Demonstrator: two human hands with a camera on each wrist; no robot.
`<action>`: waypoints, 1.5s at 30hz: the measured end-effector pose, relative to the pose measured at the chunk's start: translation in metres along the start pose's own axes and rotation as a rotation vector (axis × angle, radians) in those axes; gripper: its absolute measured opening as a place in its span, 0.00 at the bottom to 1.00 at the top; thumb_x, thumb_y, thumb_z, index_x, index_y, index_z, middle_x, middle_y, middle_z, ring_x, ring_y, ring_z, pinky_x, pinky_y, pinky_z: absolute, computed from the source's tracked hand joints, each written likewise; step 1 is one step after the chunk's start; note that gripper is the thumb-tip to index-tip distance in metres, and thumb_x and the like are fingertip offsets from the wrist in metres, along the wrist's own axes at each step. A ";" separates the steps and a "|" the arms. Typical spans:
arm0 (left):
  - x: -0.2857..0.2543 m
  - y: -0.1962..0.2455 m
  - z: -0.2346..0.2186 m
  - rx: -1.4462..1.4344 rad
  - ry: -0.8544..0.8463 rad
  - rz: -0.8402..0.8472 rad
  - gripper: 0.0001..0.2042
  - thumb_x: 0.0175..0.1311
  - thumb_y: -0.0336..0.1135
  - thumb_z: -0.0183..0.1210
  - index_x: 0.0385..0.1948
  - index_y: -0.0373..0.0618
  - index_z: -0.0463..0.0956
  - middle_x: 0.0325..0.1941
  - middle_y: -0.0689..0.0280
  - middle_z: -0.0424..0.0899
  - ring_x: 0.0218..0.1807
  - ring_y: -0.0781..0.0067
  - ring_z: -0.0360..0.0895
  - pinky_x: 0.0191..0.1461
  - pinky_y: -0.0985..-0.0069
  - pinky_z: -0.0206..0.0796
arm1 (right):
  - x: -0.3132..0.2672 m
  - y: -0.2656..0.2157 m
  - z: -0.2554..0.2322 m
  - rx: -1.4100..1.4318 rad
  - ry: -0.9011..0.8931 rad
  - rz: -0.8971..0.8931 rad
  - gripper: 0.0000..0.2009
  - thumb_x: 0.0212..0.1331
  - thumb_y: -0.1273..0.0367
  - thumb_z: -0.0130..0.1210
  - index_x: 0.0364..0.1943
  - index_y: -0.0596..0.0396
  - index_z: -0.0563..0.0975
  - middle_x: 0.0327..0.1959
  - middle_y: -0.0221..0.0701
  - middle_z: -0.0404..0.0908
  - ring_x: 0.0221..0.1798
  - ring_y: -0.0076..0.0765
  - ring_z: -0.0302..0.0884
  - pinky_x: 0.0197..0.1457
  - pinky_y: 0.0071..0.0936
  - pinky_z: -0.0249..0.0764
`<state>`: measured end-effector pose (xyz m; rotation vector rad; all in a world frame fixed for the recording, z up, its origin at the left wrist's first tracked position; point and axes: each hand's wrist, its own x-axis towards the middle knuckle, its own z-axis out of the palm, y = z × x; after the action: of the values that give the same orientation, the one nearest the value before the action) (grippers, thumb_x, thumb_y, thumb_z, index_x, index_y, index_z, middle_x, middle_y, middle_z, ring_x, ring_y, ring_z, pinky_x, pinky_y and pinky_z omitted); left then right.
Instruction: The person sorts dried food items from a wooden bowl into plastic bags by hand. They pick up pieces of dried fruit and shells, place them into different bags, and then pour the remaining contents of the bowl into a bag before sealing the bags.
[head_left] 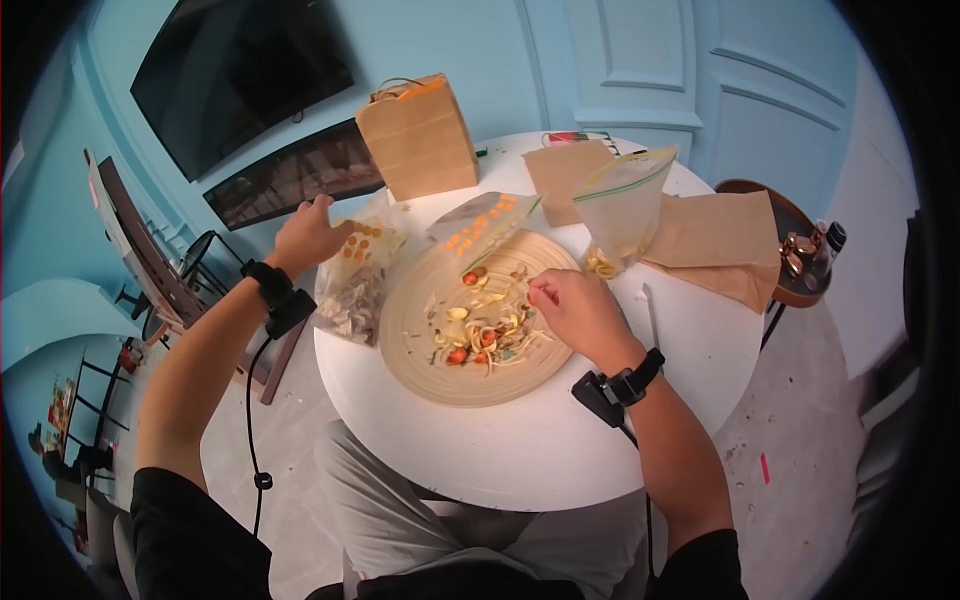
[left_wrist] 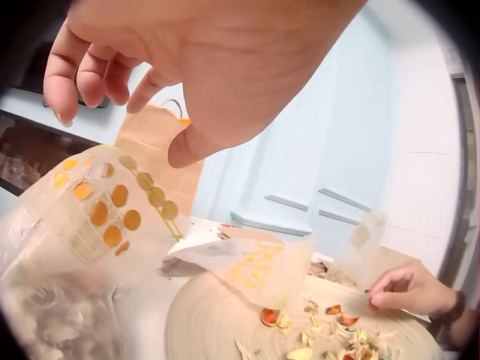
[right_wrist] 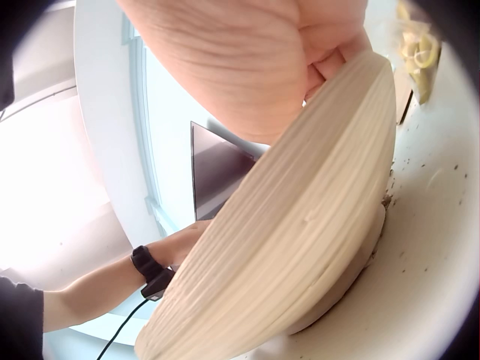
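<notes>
A round pale wooden plate (head_left: 440, 375) holds scattered dried bits: yellow petals, red-orange pieces and thin pale strips. My right hand (head_left: 585, 312) is over the plate's right side, thumb and fingertips drawn together on a small reddish dried piece; the right wrist view hides these fingertips behind the plate's side. My left hand (left_wrist: 202, 67), fingers loosely bent and nothing in them, hovers above a clear zip bag (head_left: 352, 290) with orange dots. Greyish dried pieces fill that bag's lower part. Another orange-dotted bag (head_left: 490, 228) lies against the plate's far rim.
A brown paper bag (head_left: 420, 140) stands at the back of the white table (head_left: 480, 460). At right are a clear bag (head_left: 625, 205) with yellowish pieces, flat brown paper bags (head_left: 715, 245) and a thin white stick (head_left: 651, 315). A side stand (head_left: 800, 285) holds bottles.
</notes>
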<state>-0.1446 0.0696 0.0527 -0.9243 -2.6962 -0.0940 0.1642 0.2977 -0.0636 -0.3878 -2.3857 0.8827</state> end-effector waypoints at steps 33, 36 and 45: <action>0.136 0.023 0.088 0.189 -0.607 0.339 0.25 0.59 0.54 0.66 0.36 0.34 0.86 0.37 0.54 0.89 0.39 0.57 0.85 0.44 0.63 0.74 | 0.000 -0.002 0.001 -0.019 -0.034 0.010 0.07 0.64 0.66 0.59 0.38 0.55 0.84 0.31 0.39 0.86 0.34 0.50 0.83 0.38 0.40 0.78; 0.137 0.011 0.080 0.146 -0.345 0.415 0.26 0.57 0.54 0.67 0.33 0.29 0.84 0.33 0.47 0.87 0.37 0.52 0.84 0.43 0.61 0.73 | 0.000 -0.003 0.001 -0.019 -0.029 0.009 0.08 0.64 0.66 0.59 0.37 0.55 0.84 0.31 0.39 0.86 0.34 0.50 0.83 0.38 0.40 0.78; 0.095 0.016 -0.040 -0.596 -0.077 0.107 0.18 0.59 0.43 0.68 0.40 0.34 0.86 0.32 0.59 0.86 0.35 0.66 0.82 0.43 0.70 0.73 | 0.000 0.000 0.002 -0.001 -0.029 0.024 0.08 0.64 0.65 0.60 0.39 0.54 0.85 0.32 0.39 0.87 0.34 0.48 0.85 0.40 0.38 0.80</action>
<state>-0.1967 0.1320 0.1177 -1.2447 -2.7207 -0.8926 0.1623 0.2965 -0.0648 -0.4075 -2.4126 0.9040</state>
